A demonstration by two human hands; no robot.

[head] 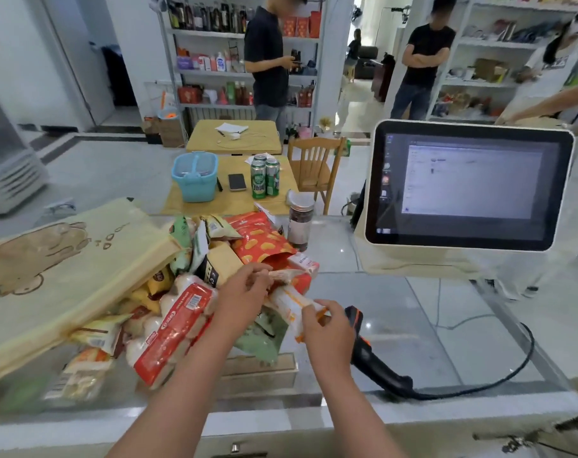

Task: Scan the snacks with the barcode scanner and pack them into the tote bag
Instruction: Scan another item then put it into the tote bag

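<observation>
A pile of snack packets (pixel 195 276) lies on the glass counter beside the cream tote bag (pixel 59 269), which lies flat at the left. Both hands hold one white and orange snack packet (pixel 289 300) above the pile. My left hand (pixel 244 292) pinches its far end. My right hand (pixel 327 325) pinches its near end. The black and orange barcode scanner (pixel 370 352) lies on the counter just right of my right hand, untouched, its cable running off to the right.
A checkout screen (pixel 469 186) stands at the right of the counter. A dark jar (pixel 300 223) stands behind the pile. Beyond the counter are a yellow table with cans, a blue basket, a wooden chair, shelves and several people.
</observation>
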